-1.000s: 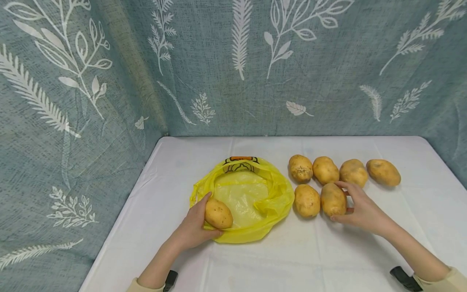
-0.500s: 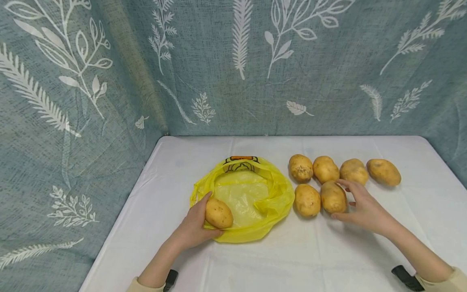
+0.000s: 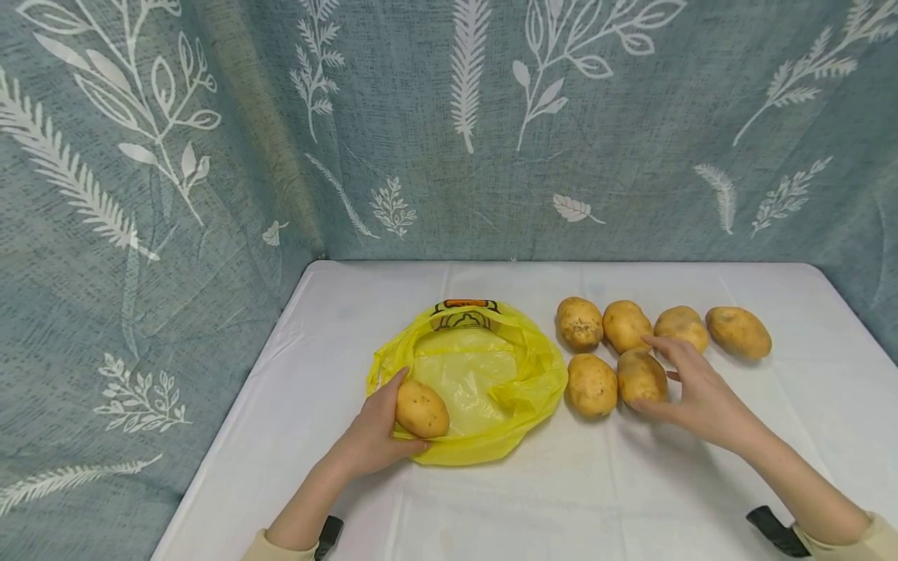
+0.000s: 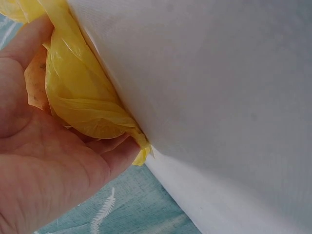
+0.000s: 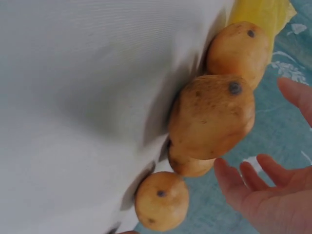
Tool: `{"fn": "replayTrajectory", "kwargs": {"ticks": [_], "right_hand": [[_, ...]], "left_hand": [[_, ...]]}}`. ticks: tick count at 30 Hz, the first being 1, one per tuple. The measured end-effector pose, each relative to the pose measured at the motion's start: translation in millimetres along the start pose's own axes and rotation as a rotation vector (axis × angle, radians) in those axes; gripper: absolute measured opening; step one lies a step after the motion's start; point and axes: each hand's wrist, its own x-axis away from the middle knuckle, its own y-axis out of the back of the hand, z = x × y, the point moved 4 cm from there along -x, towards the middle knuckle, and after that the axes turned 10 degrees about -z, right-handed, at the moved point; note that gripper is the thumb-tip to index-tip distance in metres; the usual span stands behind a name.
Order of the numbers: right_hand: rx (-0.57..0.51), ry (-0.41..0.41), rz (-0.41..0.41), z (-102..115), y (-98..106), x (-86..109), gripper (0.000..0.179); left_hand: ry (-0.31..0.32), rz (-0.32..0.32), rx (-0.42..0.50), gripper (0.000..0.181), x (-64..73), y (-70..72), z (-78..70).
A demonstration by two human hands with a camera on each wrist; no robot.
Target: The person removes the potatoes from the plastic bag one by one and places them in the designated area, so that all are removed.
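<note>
My left hand curls round a potato at the left rim of a yellow plastic bag. In the left wrist view, thin bag film lies against its fingers, with part of the potato showing beside the palm. My right hand hovers at the right side of another potato, index finger and thumb spread about it. The right wrist view shows the fingers of that hand apart from the dark-spotted potato.
One potato lies between the bag and the right hand's potato. Several more form a back row, from a rough-skinned potato to an oval potato at the right. A white cloth covers the table; a blue-green leaf-patterned curtain hangs behind and at left.
My right hand's fingertips have come away from the potato they touched and spread wider, the thumb shifting slightly left. The left hand, its potato and the bag stay in place.
</note>
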Motion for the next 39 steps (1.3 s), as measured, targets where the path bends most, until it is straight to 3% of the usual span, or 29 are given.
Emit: {"fn": "replayTrajectory", "kwargs": {"ticks": [12, 21, 36, 39], "right_hand": [[-0.037, 0.024, -0.052, 21, -5, -11.9, 0.076], [-0.113, 0.037, -0.048, 34, -16, -21.0, 0.07], [-0.18, -0.036, -0.008, 53, -46, -38.6, 0.069], [-0.246, -0.06, 0.017, 57, -54, -41.9, 0.068]], "left_hand": [[0.001, 0.002, 0.006, 0.109, -0.1, -0.7, 0.5], [0.012, 0.002, 0.0, 0.108, -0.3, -0.3, -0.4], [0.011, 0.0, -0.001, 0.108, -0.6, 0.1, 1.0], [0.005, -0.004, -0.005, 0.107, -0.5, -0.2, 2.4]]}}
